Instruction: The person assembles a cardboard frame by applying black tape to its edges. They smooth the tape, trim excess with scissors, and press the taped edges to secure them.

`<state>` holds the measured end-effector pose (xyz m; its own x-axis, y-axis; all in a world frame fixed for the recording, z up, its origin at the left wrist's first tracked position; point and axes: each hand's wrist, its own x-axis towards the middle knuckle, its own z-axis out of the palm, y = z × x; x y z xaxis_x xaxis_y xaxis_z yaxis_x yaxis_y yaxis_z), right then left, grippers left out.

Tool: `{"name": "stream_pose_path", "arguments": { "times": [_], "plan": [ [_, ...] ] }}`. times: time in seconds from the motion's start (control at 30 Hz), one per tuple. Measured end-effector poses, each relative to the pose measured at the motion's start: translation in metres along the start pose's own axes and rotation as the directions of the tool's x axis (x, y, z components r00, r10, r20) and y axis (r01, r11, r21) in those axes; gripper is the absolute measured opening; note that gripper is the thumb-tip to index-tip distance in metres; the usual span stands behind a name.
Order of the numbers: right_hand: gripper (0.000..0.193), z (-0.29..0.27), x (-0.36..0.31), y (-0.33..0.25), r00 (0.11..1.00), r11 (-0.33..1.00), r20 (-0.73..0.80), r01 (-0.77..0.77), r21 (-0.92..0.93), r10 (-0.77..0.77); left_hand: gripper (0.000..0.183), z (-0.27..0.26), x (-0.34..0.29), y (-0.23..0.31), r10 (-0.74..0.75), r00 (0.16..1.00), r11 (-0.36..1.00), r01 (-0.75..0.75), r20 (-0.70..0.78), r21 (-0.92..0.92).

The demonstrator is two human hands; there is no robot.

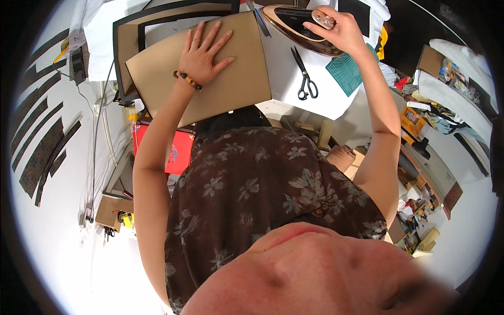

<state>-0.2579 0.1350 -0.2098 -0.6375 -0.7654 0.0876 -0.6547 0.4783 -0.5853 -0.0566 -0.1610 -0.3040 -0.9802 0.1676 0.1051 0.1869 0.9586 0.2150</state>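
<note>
My left hand point(202, 56) lies flat with fingers spread on a tan sheet or board point(231, 86), whose near edge hangs over the table's front edge. A beaded bracelet point(187, 80) circles that wrist. At the far right of the table, my right hand point(344, 32) is wrapped round the handle of a dark-and-copper clothes iron point(294, 27). The iron sits to the right of the board, and its underside is hidden. Black-handled scissors point(304, 79) lie between the board and a green cutting mat point(344, 73), below the iron.
Dark-edged tan panels point(125, 37) stand behind and left of the board. A blue-and-dark slim tool point(259, 18) lies at its far right corner. White paper point(320, 105) covers the table's right part. A red box point(178, 155) is below the table at left; cluttered shelves point(420, 184) line the right.
</note>
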Motion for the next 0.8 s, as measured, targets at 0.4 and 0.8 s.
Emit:
{"name": "stream_pose_path", "arguments": {
  "times": [0.4,0.8],
  "plan": [
    [0.032,-0.005,0.019,-0.028,0.993,0.996,0.098,-0.059,-0.064,0.065,0.065,0.001,-0.001,0.000,-0.003,1.000,1.000,0.003,0.017,-0.014],
    [0.035,0.006,0.030,-0.064,0.971,0.975,0.223,-0.036,-0.217,0.086,0.064,0.000,-0.002,-0.002,-0.009,1.000,1.000,0.009,0.030,-0.018]
  ]
}}
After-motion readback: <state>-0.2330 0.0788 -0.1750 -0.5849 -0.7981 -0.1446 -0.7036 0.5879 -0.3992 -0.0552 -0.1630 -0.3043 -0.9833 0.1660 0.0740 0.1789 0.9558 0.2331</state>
